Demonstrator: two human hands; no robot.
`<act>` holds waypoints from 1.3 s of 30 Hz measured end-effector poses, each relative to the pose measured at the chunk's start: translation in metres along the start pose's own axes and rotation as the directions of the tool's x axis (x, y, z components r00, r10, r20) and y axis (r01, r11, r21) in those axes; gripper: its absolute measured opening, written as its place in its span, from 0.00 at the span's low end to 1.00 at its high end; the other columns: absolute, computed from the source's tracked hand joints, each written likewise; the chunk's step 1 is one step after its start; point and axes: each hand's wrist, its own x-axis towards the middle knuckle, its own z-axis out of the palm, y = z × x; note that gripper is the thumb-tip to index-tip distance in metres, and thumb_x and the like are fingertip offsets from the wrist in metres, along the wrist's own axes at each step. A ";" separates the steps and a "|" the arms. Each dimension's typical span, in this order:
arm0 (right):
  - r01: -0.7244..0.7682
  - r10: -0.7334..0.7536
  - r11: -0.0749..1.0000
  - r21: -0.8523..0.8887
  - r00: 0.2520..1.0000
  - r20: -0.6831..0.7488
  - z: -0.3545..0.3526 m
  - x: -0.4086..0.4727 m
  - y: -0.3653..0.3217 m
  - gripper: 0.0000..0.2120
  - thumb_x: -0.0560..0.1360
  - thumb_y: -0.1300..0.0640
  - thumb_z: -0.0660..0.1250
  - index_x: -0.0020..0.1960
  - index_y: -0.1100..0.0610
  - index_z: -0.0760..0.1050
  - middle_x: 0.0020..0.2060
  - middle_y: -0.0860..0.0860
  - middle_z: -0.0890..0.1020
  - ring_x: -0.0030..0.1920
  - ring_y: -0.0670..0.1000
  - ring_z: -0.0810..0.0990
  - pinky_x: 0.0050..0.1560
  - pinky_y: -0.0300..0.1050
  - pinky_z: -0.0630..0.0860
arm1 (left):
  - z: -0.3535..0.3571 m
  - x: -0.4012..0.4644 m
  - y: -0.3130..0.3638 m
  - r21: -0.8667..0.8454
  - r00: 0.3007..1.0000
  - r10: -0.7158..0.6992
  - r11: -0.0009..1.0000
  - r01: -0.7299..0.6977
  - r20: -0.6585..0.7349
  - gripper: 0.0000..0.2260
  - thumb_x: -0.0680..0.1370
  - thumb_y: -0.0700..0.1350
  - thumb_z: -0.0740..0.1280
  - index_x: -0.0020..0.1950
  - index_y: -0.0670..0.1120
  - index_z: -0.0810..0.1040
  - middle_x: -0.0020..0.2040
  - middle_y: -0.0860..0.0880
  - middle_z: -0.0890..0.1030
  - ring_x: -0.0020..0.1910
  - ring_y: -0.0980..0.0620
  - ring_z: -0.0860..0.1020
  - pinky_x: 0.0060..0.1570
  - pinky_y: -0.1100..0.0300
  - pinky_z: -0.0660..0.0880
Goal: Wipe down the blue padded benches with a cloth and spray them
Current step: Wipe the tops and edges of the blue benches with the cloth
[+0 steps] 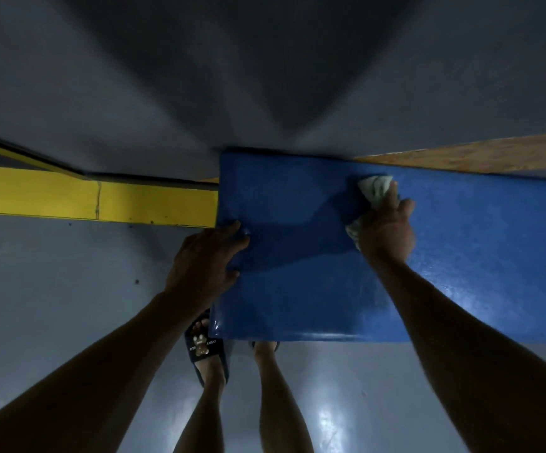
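A blue padded bench [297, 289] runs from the centre to the right edge, its left end below me. My right hand [386, 230] presses a crumpled whitish cloth [374, 188] flat against the bench top near its far edge. My left hand [206, 259] rests on the bench's left end, fingers bent over the corner edge. No spray bottle is in view.
A grey wall rises behind the bench. A yellow painted ledge [95, 197] runs along the wall to the left. A wooden strip [477, 155] lies behind the bench on the right. My legs and a dark slipper [204, 348] stand on the shiny grey floor.
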 end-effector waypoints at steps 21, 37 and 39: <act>0.031 -0.029 0.995 -0.097 0.999 0.018 0.003 0.020 -0.054 0.19 0.79 0.59 0.57 0.69 0.58 0.65 0.66 0.60 0.68 0.55 0.67 0.77 0.51 0.56 0.73 | 0.001 0.001 0.005 -0.052 0.996 -0.089 0.995 0.088 -0.031 0.30 0.66 0.45 0.79 0.67 0.52 0.76 0.73 0.48 0.72 0.68 0.43 0.74 0.66 0.44 0.70; 0.069 -0.070 0.989 -0.131 0.998 -0.008 -0.008 0.024 -0.040 0.19 0.76 0.60 0.60 0.67 0.56 0.68 0.63 0.59 0.69 0.54 0.68 0.77 0.47 0.55 0.71 | 0.004 -0.003 0.001 -0.138 0.995 -0.074 0.988 0.064 -0.067 0.31 0.63 0.42 0.80 0.66 0.49 0.78 0.71 0.46 0.74 0.66 0.42 0.75 0.65 0.43 0.72; 0.069 -0.070 0.991 -0.111 0.998 -0.001 0.008 0.009 -0.069 0.20 0.77 0.60 0.60 0.69 0.57 0.67 0.67 0.58 0.69 0.56 0.67 0.77 0.52 0.56 0.73 | 0.003 -0.003 0.000 -0.119 0.995 -0.076 0.991 0.068 -0.060 0.30 0.67 0.44 0.79 0.68 0.50 0.76 0.73 0.48 0.71 0.69 0.44 0.72 0.68 0.44 0.68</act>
